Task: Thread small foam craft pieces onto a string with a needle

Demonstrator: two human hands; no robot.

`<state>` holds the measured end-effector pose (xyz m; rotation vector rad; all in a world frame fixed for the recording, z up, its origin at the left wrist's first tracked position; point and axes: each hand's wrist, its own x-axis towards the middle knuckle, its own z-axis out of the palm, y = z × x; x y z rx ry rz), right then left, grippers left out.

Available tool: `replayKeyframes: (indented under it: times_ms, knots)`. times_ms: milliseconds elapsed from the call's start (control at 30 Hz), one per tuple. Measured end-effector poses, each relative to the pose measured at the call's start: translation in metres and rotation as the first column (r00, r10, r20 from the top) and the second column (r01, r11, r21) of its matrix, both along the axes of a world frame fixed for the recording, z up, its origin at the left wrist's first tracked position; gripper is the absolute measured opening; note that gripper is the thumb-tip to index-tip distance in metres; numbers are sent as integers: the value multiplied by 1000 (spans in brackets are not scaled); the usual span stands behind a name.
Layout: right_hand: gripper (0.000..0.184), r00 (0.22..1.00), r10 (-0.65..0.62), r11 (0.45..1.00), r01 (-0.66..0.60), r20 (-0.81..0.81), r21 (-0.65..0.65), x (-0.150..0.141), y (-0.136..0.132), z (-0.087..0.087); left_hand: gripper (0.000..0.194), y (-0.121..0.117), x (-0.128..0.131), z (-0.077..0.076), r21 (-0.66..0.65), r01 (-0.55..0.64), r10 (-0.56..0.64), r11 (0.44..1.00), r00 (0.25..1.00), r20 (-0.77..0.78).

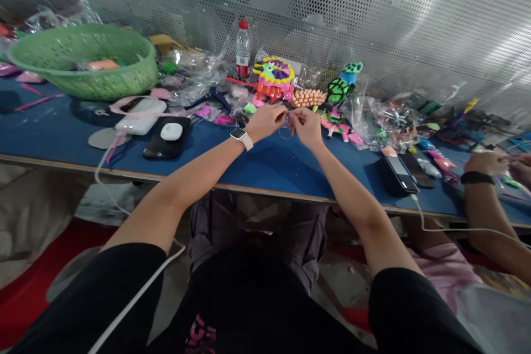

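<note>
My left hand [267, 120], with a watch [239, 134] on its wrist, and my right hand [307, 125] meet over the blue table. Both have their fingertips pinched together around something small and bluish, mostly hidden by the fingers. A thin pale loop [284, 137] hangs below it; its kind is too fine to make out. Just behind the hands stand a spiky peach-coloured clay figure [308, 98], a red figure with a yellow-and-purple round shell [274, 74] and a green-and-black figure [339, 90]. A pink-and-green figure [334, 123] lies beside my right hand.
At the left are a green basket [136, 74], a white power bank [141, 116] and a black phone [155, 149] with a white case on it. A bottle [243, 52] stands at the back among plastic bags [199, 86]. Another person's hand [485, 164] is at the right.
</note>
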<state>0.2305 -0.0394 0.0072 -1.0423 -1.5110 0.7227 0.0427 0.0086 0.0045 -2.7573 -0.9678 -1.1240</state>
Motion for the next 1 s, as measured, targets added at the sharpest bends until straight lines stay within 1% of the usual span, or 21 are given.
replayKeyframes:
  times_ms: [200,300,367,500,700,800,933,1000]
  knots:
    - [17,999,-11,1000,10,44,6,0,-4,2,20,-2,1,3,-95,14,-2,995,992,124]
    - [15,998,-4,1000,2,61,22,-2,-4,1,18,0,-3,6,-115,60,-39,991,983,180]
    - [18,999,-17,999,16,50,31,-3,-3,1,18,0,-7,9,-118,96,-71,988,978,195]
    - [22,997,-64,997,61,49,48,-1,-2,2,19,-2,-11,10,-126,128,-100,984,972,212]
    - [25,994,-58,996,52,91,66,0,-6,6,26,-4,-9,8,-83,96,-79,992,979,188]
    - [27,995,-61,996,56,82,65,-2,-10,9,32,-4,-9,9,-66,106,-92,992,979,179]
    - [21,996,-59,996,54,63,69,-2,-18,16,37,-11,-8,12,-55,130,-113,990,963,246]
    - [20,995,-65,994,57,75,96,-1,-21,19,39,-16,-5,13,-61,146,-123,987,949,290]
